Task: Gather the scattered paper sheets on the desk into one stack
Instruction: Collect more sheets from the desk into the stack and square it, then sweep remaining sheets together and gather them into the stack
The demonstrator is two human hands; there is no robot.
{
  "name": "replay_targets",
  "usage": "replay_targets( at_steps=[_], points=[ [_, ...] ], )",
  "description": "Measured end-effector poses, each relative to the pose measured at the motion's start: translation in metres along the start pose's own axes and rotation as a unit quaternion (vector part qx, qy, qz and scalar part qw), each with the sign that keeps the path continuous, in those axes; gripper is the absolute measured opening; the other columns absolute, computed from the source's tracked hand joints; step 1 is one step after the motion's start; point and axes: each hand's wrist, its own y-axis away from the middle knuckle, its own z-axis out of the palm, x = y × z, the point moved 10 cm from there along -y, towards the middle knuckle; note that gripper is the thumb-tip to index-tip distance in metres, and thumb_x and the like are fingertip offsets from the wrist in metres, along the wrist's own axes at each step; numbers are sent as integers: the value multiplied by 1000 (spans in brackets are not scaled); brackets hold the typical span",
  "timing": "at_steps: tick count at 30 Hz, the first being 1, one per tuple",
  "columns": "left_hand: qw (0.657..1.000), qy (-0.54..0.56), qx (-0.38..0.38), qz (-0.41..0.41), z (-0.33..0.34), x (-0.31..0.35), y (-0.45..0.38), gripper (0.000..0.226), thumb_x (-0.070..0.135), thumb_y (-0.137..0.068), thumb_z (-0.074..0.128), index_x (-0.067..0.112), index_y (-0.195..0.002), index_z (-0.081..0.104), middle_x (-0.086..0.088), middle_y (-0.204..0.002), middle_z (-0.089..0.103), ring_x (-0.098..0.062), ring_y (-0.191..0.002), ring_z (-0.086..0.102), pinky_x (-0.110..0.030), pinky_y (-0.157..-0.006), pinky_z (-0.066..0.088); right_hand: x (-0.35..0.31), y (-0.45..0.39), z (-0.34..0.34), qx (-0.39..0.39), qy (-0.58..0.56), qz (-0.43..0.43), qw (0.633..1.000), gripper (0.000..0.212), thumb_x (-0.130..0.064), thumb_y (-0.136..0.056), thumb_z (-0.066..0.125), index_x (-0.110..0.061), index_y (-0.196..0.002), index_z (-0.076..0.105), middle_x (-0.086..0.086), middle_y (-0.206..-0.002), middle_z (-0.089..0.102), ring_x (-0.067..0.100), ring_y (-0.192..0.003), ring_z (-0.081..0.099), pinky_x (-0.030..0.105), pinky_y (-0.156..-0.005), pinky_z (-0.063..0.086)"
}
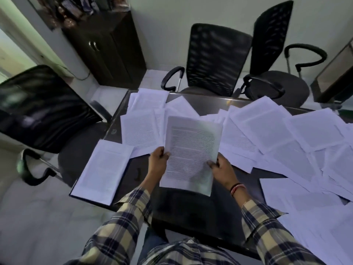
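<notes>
Nearest the camera, two plaid-sleeved arms reach over the dark glossy desk (pixel 193 213). The left hand (pixel 157 162) pinches the left edge of a raised bundle of white printed paper sheets (pixel 191 153), thumb on top; the right hand (pixel 221 167) grips its right edge likewise. Beside the left arm, a separate white sheet pile (pixel 104 172) lies at the desk corner. Beyond and to the right, loose white printed sheets (pixel 277 134) lie overlapping across the desk. Farther off stand three black mesh-backed office chairs (pixel 215 58).
</notes>
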Motion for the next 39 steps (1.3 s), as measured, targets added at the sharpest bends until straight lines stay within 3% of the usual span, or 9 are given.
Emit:
replay_targets(
  at_steps=[2,9,12,16,22,27,30,34,39],
  points=[
    [999,17,26,-13,-61,-20,-18,5,7,-97,66,6,-96,71,-6,-96,75,-19,-87,70,-27,-75,56,-23,-19,57,-23,-22,9,999,22,-13,-97,67,-10,-119,67,-1,-114,74,10,-102,70,28,-89,57],
    [989,-9,85,-118,-244,-137,-74,9,11,-91,71,8,-83,74,1,-73,68,-20,-69,63,-32,-65,50,-46,-64,274,-94,-12,104,990,20,-12,-98,63,-5,-113,75,5,-112,76,23,-103,71,42,-98,57],
    [984,-52,79,-151,-297,-182,-98,20,9,-91,70,12,-72,63,1,-68,53,-17,-68,49,-29,-62,39,-40,-76,354,-106,9,148,983,19,-11,-94,65,-2,-106,77,9,-107,77,27,-101,72,48,-96,57],
    [976,-80,57,-196,-329,-229,-120,21,6,-93,65,18,-76,65,-4,-77,61,-19,-71,53,-31,-63,43,-31,-74,412,-92,5,218,972,17,-10,-95,65,-1,-104,77,12,-107,77,26,-98,72,44,-91,59],
    [973,-119,8,-199,-329,-259,-142,15,8,-95,65,9,-108,74,-6,-100,71,-12,-76,62,-21,-59,44,-14,-67,436,-66,18,298,952,13,-14,-93,71,-2,-88,68,13,-101,73,27,-89,73,48,-71,65],
    [970,-154,3,-190,-331,-265,-148,8,9,-90,70,10,-97,73,-3,-96,69,-13,-77,62,-25,-65,49,-16,-59,428,-28,39,318,947,27,-20,-92,75,-6,-77,58,17,-90,73,25,-72,73,41,-62,65],
    [968,-179,16,-177,-330,-260,-153,9,20,-85,67,20,-94,69,-3,-111,66,-18,-87,63,-39,-81,60,-17,-57,418,-15,34,318,947,26,-25,-93,74,-8,-79,60,16,-82,72,25,-64,69,42,-63,65],
    [976,-185,26,-115,-303,-213,-152,30,14,-96,63,12,-126,65,-7,-137,52,-28,-123,53,-39,-105,47,-21,-55,392,17,26,311,950,24,-26,-94,70,-9,-79,62,13,-78,72,22,-62,68,36,-58,63],
    [992,-102,-19,-74,-232,-161,-144,26,10,-95,65,7,-120,70,-7,-121,68,-26,-112,64,-34,-97,52,-20,-48,341,62,-12,302,951,18,-24,-96,66,-11,-82,65,10,-77,71,20,-62,67,35,-59,62]
  ],
)
